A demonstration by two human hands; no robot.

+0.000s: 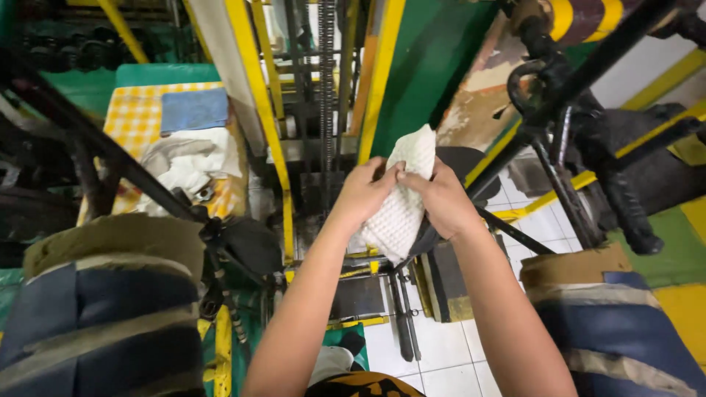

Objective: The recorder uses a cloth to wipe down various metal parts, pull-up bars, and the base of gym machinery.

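Item: white waffle-weave cloth [403, 197], held upright at the centre of the view between both hands, above a gap in yellow-and-black machinery. Left hand [362, 192]: fingers curled and pinched on the cloth's left edge, thumb pressed to the fabric near its middle. Right hand [443, 200]: fingers closed on the cloth's right side, thumb meeting the left thumb on the fabric; the cloth's top rises free above both hands and its lower end hangs just below them. Surroundings: yellow rails [254, 81] run up the frame on either side of a dark toothed bar [326, 88]. At left, a yellow checked surface [136, 117] carries a folded blue cloth [194, 110] and, just below it, a crumpled white rag [184, 165]. At right, a black lever assembly [570, 140] crosses diagonally. Below, white floor tiles [448, 353] show between the forearms. Padded blue-and-tan cushions [103, 309] sit at lower left and lower right. No open container with visible contents can be made out; whether the dark boxes under the hands hold anything cannot be told.
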